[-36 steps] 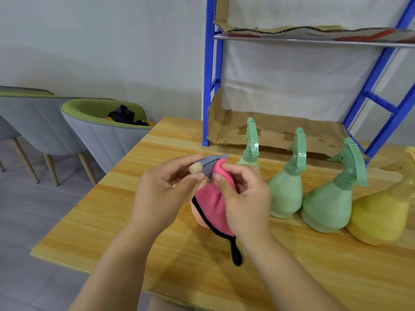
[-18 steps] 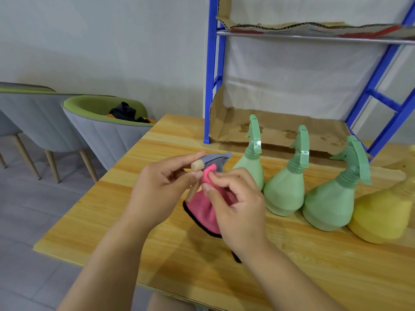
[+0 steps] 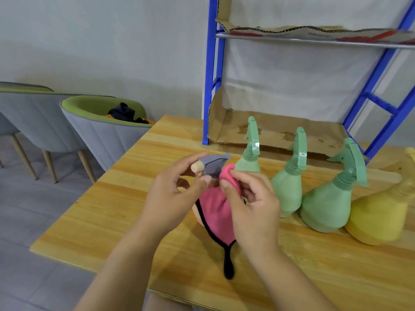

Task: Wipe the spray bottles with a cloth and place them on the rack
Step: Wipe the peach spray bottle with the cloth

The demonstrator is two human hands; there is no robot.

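Right now the left hand (image 3: pixel 173 198) pinches the grey spray head (image 3: pixel 214 166) of the upright peach bottle (image 3: pixel 198 215) while the right hand (image 3: pixel 251 207) pinches the bunched pink cloth (image 3: pixel 215 209) against it, the rack (image 3: pixel 211 86) lying ahead, nearer the right hand

Soft, even light fills your view, bright on the wall (image 3: pixel 112 52). Your left hand (image 3: pixel 170 198) and right hand (image 3: pixel 253 212) cast only faint, diffuse shadows on the table (image 3: pixel 112 209). The wide lens bows the posts of the rack (image 3: pixel 211 86) near the edges, and its upper shelf (image 3: pixel 314 40) and the yellow bottle (image 3: pixel 379 216) look blurred.
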